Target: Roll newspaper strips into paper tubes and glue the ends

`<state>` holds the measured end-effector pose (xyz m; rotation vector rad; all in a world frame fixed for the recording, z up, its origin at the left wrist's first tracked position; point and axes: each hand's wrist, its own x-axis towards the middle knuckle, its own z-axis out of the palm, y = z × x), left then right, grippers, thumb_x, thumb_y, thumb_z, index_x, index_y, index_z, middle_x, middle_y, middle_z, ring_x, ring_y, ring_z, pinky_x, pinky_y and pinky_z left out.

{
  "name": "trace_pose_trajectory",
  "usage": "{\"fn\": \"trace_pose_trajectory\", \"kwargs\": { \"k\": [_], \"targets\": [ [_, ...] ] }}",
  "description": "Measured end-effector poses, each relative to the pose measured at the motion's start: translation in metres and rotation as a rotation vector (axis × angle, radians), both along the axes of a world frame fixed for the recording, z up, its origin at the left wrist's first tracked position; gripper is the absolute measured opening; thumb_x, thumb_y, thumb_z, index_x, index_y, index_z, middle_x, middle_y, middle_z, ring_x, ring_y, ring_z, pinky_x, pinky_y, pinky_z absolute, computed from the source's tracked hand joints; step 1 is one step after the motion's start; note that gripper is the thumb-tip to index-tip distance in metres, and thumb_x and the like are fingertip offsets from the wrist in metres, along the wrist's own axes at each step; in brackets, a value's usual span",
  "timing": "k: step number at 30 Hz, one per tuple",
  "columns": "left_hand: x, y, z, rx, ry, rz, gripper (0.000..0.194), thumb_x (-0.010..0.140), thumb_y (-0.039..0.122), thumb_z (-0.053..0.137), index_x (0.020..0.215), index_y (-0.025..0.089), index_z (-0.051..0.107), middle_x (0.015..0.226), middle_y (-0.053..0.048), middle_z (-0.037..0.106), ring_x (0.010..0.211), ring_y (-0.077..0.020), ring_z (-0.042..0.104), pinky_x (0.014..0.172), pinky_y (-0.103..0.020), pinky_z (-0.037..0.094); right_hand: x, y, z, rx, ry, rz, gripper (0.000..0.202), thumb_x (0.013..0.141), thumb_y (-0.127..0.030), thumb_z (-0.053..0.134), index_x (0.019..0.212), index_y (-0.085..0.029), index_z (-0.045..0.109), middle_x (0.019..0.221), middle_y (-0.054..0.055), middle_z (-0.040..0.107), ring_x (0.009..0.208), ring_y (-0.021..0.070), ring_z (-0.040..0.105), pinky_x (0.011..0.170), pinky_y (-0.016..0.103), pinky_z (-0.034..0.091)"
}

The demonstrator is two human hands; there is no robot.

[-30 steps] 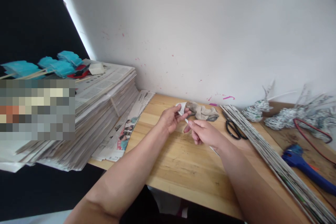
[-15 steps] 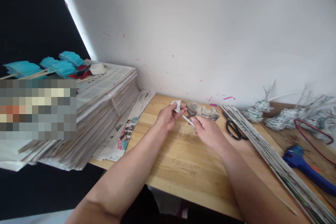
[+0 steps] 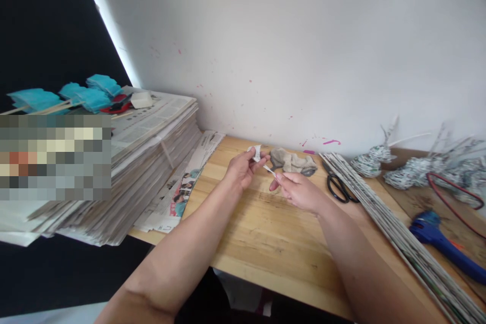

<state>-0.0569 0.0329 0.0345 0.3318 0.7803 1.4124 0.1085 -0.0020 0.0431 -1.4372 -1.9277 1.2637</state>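
Observation:
Both hands meet over the wooden table (image 3: 258, 233), joined by a strip of newspaper (image 3: 257, 153) rolled thin along part of its length. My left hand (image 3: 243, 169) pinches the wider, flat end between thumb and fingers. The rolled, narrow end slants down to the right, where my right hand (image 3: 298, 188) grips it with thumb and fingertips. Just behind the hands lies a crumpled grey-brown cloth (image 3: 292, 161). To the right of my right hand are black-handled scissors (image 3: 337, 187), partly under a bundle of rolled paper sticks (image 3: 387, 217).
Left stands a tall stack of newspapers (image 3: 163, 144) with blue pieces on sticks (image 3: 94, 96) on top. Loose newspaper sheets (image 3: 190, 177) lie beside it. At right are a blue glue gun (image 3: 444, 243), a red cord (image 3: 451, 190) and woven paper shapes (image 3: 374, 159). A white wall rises behind.
My right hand has turned and shifted slightly left along the strip, its fingers now lying differently on it. My left hand stays nearly in place.

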Motion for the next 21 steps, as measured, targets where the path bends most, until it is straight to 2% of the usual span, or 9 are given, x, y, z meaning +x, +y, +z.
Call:
{"fn": "trace_pose_trajectory", "kwargs": {
  "k": [3,5,7,12,18,21],
  "targets": [
    [0.0008,-0.0004,-0.0006,-0.014,-0.002,-0.014,0.01,0.087,0.012,0.054,0.084,0.006,0.061,0.072,-0.011,0.069,0.07,-0.0184,0.071,0.065,-0.023,0.059,0.0024,-0.0011,0.0003,-0.269,0.178,-0.002,0.044,0.091,-0.052,0.038,0.08,-0.015,0.06,0.044,-0.008,0.033,0.033,0.0077,0.032,0.036,0.021,0.024],
    [0.0014,-0.0008,-0.0008,-0.016,-0.001,-0.023,0.01,0.086,0.012,0.055,0.083,0.005,0.062,0.072,-0.012,0.069,0.07,-0.0186,0.071,0.066,-0.024,0.06,0.0033,-0.0017,-0.0001,-0.323,0.203,-0.009,0.041,0.09,-0.051,0.041,0.082,-0.015,0.06,0.044,-0.007,0.037,0.034,0.0083,0.039,0.037,0.021,0.03],
    [0.0017,-0.001,-0.0013,-0.008,0.005,-0.021,0.012,0.087,0.011,0.054,0.08,0.005,0.062,0.072,-0.012,0.069,0.07,-0.0183,0.071,0.067,-0.024,0.06,0.0031,-0.0016,-0.0011,-0.293,0.179,-0.021,0.038,0.089,-0.05,0.044,0.087,-0.015,0.06,0.048,-0.006,0.044,0.038,0.0086,0.045,0.039,0.02,0.034],
    [0.0014,-0.0005,-0.0031,0.04,0.006,-0.049,0.011,0.086,0.009,0.055,0.08,0.004,0.063,0.074,-0.011,0.069,0.07,-0.0171,0.071,0.069,-0.023,0.059,0.0004,0.0012,-0.0048,-0.056,0.047,-0.017,0.038,0.089,-0.051,0.042,0.092,-0.018,0.061,0.062,-0.004,0.05,0.043,0.0073,0.043,0.042,0.021,0.032],
    [0.0017,-0.0019,-0.0016,0.061,0.014,-0.12,0.012,0.084,0.001,0.052,0.08,0.003,0.063,0.08,-0.013,0.07,0.076,-0.0181,0.071,0.071,-0.021,0.059,-0.0018,-0.0003,-0.0013,0.437,-0.27,-0.019,0.03,0.092,-0.039,0.041,0.087,-0.021,0.064,0.07,0.002,0.062,0.066,0.0157,0.056,0.061,0.027,0.036],
    [0.0022,-0.0028,-0.0018,0.058,0.026,-0.097,0.012,0.084,0.002,0.051,0.08,0.003,0.062,0.08,-0.013,0.069,0.074,-0.0175,0.071,0.068,-0.019,0.058,-0.0025,-0.0034,0.0002,0.535,-0.385,-0.019,0.028,0.093,-0.034,0.04,0.084,-0.02,0.063,0.073,0.004,0.066,0.068,0.0171,0.058,0.061,0.027,0.033]
  ]
}}
